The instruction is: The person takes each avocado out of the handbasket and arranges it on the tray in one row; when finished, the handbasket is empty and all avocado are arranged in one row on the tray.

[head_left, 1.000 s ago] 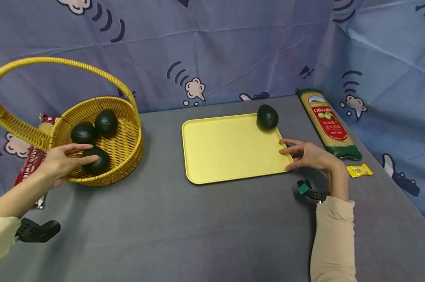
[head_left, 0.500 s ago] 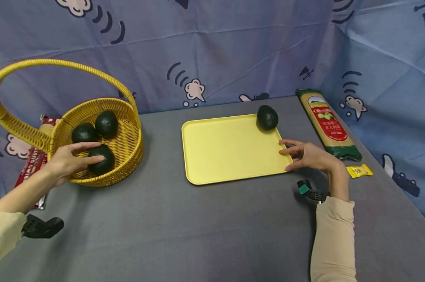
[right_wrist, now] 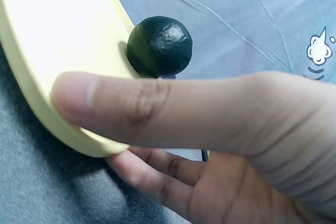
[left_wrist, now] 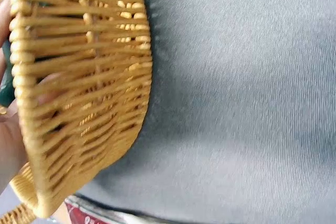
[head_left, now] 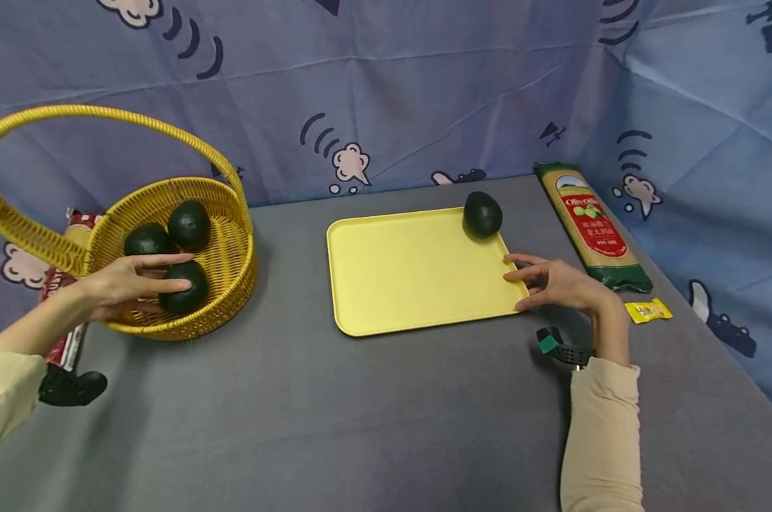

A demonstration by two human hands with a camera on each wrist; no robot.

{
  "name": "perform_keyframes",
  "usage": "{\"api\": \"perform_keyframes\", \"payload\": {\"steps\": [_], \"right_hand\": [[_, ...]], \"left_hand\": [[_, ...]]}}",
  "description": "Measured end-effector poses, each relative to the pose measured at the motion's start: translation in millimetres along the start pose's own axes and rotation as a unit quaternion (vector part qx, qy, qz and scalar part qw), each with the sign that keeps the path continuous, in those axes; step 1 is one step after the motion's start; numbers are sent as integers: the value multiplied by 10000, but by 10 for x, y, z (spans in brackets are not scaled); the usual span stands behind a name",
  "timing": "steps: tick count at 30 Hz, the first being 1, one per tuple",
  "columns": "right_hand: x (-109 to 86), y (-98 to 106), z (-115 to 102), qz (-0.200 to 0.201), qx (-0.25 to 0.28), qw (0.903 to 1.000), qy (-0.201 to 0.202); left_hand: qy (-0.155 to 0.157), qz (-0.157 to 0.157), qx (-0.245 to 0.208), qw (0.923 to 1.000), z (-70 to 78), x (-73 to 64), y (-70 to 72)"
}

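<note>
left hand: pinching rounded dark avocado, inside woven basket | right hand: pinching smooth, flat, rectangular tray

grey table | wicker basket | yellow tray | long bag (slanted) | sachet | red packet

The basket is showing golden yellow, the avocados dark green, the tray pale yellow, the table grey. The curtain is displaying pale clouds and black arcs on blue; the sleeves are looking cream.
</note>
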State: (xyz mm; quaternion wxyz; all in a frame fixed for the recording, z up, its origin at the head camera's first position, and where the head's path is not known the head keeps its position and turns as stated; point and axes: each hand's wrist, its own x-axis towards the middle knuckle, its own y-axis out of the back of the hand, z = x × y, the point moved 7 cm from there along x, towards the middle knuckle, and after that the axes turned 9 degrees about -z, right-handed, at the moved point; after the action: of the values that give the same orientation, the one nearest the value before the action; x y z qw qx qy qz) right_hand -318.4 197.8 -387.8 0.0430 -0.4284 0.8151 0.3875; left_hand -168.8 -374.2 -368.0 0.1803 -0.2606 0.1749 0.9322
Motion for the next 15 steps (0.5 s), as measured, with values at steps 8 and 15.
{"api": "perform_keyframes", "payload": {"steps": [8, 15], "right_hand": [[15, 0, -13, -17, 52, 10000, 4], [6, -3, -1, -29, 95, 9999, -34]], "left_hand": [[115, 150, 125, 9997, 30, 30, -10], [207, 306, -36, 9993, 41, 57, -44]]}}
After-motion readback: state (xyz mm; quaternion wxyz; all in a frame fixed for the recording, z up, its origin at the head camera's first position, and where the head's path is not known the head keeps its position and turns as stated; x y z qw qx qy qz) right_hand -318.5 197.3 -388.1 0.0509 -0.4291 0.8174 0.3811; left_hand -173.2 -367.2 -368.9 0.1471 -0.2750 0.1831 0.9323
